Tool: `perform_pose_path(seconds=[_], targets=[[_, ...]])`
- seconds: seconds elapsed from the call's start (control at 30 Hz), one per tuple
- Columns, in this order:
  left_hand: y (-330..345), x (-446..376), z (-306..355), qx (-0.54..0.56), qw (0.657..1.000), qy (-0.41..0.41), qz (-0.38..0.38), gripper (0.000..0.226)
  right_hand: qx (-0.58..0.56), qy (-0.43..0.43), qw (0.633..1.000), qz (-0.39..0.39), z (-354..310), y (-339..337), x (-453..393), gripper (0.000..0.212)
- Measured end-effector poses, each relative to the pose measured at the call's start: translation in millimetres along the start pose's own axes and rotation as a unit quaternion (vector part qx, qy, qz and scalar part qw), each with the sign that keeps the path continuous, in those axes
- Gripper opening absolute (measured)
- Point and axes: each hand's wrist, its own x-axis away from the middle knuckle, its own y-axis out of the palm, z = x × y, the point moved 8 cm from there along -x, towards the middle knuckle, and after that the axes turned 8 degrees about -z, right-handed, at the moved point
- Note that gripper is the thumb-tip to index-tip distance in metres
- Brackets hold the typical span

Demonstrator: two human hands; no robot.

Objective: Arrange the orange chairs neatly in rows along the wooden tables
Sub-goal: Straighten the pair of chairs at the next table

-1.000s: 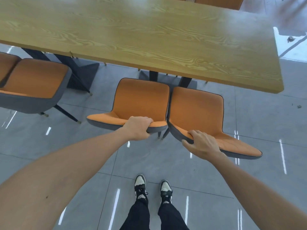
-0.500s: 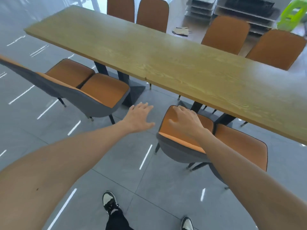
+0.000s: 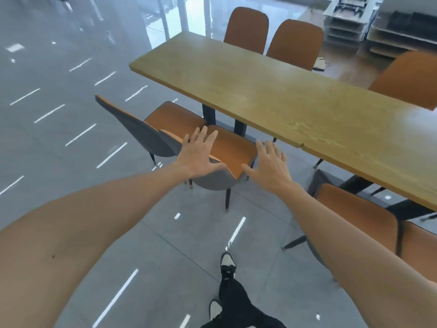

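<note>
Table (image 3: 272,100): matt, grained wood. Near chair (image 3: 233,150): smooth orange upholstery, grey cloth-like shell, dark metal legs. Floor (image 3: 59,74): glossy grey tiles.

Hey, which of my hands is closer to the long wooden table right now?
Right. Your right hand reaches out beside the nearer orange chair, just short of the long wooden table edge. Your left hand is over that chair's backrest, farther from it.

Glossy grey tile floor (image 3: 59,95) with white light streaks (ceiling-lamp reflections). Bright glass wall (image 3: 172,15) far centre. Stacked metal shelving (image 3: 378,24) far right.
</note>
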Motion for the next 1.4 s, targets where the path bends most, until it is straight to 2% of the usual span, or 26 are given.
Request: perform_pose_path(seconds=[0.2,0.33,0.47,0.6,0.67,0.73,0.87,0.97,1.03,1.17,1.23,1.4], targets=[[-16.5,-50.4,-117.7,0.003,1.000,-0.010,-0.005,0.115,-0.040,0.014,0.999,0.010,-74.0,25.7,-99.5,0.096],[-19.3,-91.0,-189.4,0.012,0.999,-0.001,-0.035,0.118,-0.054,0.028,0.998,-0.014,-120.4,48.9,-161.2,0.098],[-13.4,-127.2,-258.7,0.016,0.998,0.004,-0.066,0.116,-0.045,0.035,0.996,-0.062,-163.7,79.9,-200.2,0.100],[1.8,-164.5,-322.8,-0.031,0.992,0.007,-0.124,0.114,-0.036,0.057,0.989,-0.135,-199.7,123.0,-232.6,0.103],[15.9,-183.3,-354.8,-0.059,0.984,0.021,-0.168,0.115,-0.024,0.074,0.980,-0.186,-216.2,146.9,-248.4,0.097],[34.1,-196.7,-384.0,-0.092,0.971,0.047,-0.215,0.112,-0.016,0.099,0.971,-0.216,-227.7,168.3,-257.1,0.081],[55.1,-217.8,-437.9,-0.109,0.955,0.098,-0.258,0.087,0.034,0.167,0.972,-0.161,-237.6,183.8,-271.1,0.063],[65.8,-234.5,-456.6,-0.113,0.950,0.156,-0.246,0.069,0.025,0.206,0.964,-0.165,-237.9,188.3,-279.5,0.066],[71.0,-248.0,-465.2,-0.123,0.948,0.167,-0.242,0.057,0.014,0.226,0.959,-0.171,-235.5,190.1,-287.3,0.068],[73.3,-258.7,-469.8,-0.153,0.950,0.180,-0.206,0.018,0.034,0.235,0.964,-0.121,-235.4,189.9,-294.8,0.046],[70.4,-260.0,-468.7,-0.159,0.952,0.188,-0.182,0.013,0.046,0.237,0.966,-0.092,-237.0,190.0,-294.1,0.042],[70.4,-260.0,-470.9,-0.144,0.957,0.200,-0.152,0.023,0.065,0.224,0.970,-0.062,-238.7,190.1,-295.3,0.034]])
